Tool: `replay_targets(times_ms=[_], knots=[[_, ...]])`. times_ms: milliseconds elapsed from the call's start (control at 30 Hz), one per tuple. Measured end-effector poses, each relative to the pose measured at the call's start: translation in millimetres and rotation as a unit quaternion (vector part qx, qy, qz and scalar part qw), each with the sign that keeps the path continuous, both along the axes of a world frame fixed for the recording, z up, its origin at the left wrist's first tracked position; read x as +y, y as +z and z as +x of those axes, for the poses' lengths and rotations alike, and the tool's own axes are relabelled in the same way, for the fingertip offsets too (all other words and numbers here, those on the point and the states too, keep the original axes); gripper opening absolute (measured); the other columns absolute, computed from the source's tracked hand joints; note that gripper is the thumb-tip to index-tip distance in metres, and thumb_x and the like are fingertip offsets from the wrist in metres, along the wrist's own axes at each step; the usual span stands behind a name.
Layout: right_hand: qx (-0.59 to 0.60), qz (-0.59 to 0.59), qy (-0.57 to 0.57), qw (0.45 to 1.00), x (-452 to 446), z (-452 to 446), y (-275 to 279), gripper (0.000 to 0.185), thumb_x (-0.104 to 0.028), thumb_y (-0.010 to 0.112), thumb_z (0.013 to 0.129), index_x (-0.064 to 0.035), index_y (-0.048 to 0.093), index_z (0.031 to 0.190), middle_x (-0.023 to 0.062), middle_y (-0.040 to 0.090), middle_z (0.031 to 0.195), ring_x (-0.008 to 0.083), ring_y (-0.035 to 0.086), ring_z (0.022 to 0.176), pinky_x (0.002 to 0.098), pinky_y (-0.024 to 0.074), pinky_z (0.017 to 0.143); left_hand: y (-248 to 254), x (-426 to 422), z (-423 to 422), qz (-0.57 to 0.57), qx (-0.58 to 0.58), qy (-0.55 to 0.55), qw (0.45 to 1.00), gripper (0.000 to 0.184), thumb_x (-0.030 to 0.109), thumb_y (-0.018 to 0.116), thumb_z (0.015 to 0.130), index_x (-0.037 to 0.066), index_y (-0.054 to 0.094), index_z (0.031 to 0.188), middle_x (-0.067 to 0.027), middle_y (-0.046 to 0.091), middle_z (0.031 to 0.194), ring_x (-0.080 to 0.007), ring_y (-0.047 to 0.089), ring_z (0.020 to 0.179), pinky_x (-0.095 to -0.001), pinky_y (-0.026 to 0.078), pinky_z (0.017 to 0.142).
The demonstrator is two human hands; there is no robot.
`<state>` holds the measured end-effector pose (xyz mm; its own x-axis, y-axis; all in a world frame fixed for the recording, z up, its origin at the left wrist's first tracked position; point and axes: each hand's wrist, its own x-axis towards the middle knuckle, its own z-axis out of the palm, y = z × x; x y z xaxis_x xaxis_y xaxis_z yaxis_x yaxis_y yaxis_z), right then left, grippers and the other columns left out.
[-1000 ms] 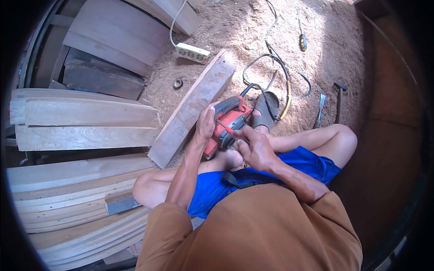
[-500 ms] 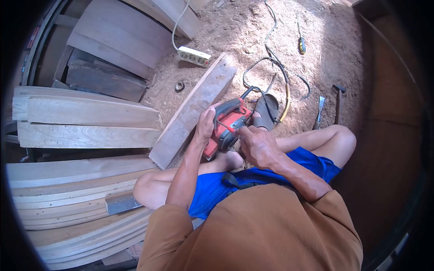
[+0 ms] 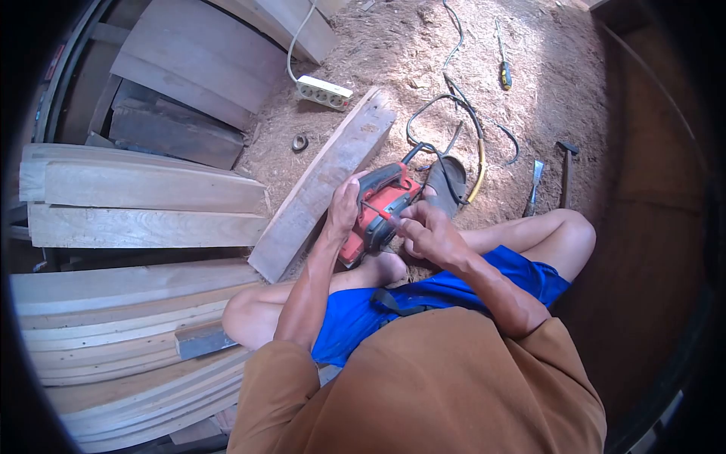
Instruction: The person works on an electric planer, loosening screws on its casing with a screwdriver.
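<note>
While the left hand [image 3: 345,208] is clamped on the left side of a red power tool [image 3: 393,198], the fingers of the right hand [image 3: 431,233] are pinched on a small screwdriver [image 3: 384,215], its shaft angled toward the power tool; tip contact cannot be told. Power tool sits tilted between the person's legs, just beside a wooden beam [image 3: 325,181]. Chisel [image 3: 535,185] and hammer [image 3: 567,174] lie near the right knee [image 3: 571,231], on a floor [image 3: 408,53] covered in shavings.
</note>
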<state>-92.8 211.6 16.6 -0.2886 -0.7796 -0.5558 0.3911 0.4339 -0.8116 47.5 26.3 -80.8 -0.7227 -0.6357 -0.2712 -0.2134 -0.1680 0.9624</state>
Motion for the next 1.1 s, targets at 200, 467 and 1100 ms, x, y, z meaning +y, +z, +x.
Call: replay_targets(times_ms=[200,467,1100], knots=[[0.275,-0.211,0.069,0.935,15,-5,-16,0.032,-0.009,0.071,0.094,0.0042,0.059,0.121,0.0115,0.067,0.082,0.0274,0.064,0.069,0.0466,0.049,0.059,9,-2,3,0.031,-0.043,-0.008,0.999,0.058,0.042,0.044,0.114,-0.006,0.059,0.143,-0.0017,0.068,0.092,-0.0066,0.057,0.072,-0.0239,0.049,0.066],[0.48,-0.054,0.154,0.862,17,6,17,0.021,-0.019,0.066,0.098,-0.0008,0.06,0.106,0.0242,0.07,0.08,0.0478,0.07,0.077,0.059,0.0531,0.07,14,0,0,0.044,-0.027,-0.005,0.999,0.058,0.038,0.041,0.114,-0.009,0.059,0.142,-0.0179,0.07,0.13,-0.0213,0.065,0.118,-0.0348,0.048,0.108],[0.356,-0.071,0.067,0.929,20,-3,-33,0.025,-0.022,0.055,0.109,-0.0008,0.06,0.121,0.0094,0.068,0.086,0.0179,0.066,0.073,0.0306,0.049,0.061,16,-1,-1,0.029,-0.023,-0.019,0.999,0.059,0.041,0.041,0.114,-0.008,0.06,0.14,-0.0162,0.071,0.129,-0.0212,0.066,0.119,-0.0342,0.048,0.109]])
